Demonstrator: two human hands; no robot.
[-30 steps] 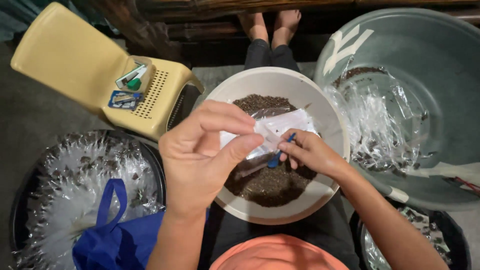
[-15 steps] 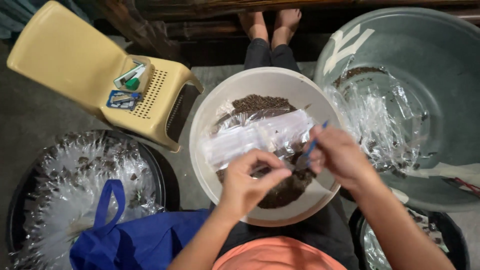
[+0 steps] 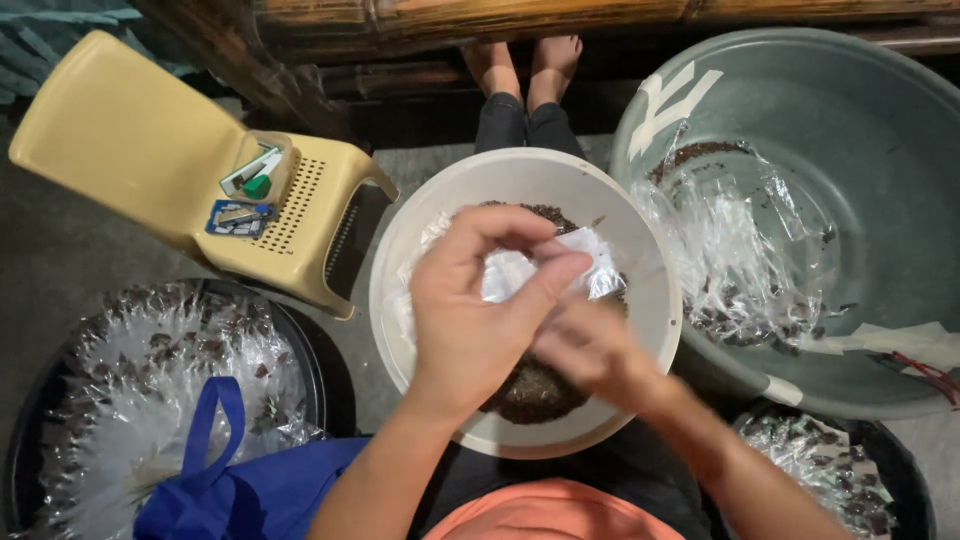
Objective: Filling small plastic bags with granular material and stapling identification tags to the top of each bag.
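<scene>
l hand (image 3: 470,330) pinches small clear plastic bag (image 3: 520,270) above white basin (image 3: 640,260) of dark seeds (image 3: 530,390). r hand (image 3: 590,345) blurred, grip can't tell. bag prob. light, limp, slippery; best held at open rim, both edges.

You're working under one fairly strong warm light from above and in front, so the white bowl (image 3: 640,290), the yellow chair (image 3: 130,150) and your left hand (image 3: 475,310) read bright. The frame's upper edge, under the wooden beam (image 3: 500,20), falls off into deep shadow. The clear plastic bags in the grey basin (image 3: 900,130) and in the black tub (image 3: 310,350) at lower left throw scattered glare. Your right hand (image 3: 590,350) is smeared by motion blur (its fingers cannot be made out), while the left one stays sharp. Straight lines bow slightly toward the corners, as a wide lens does.
</scene>
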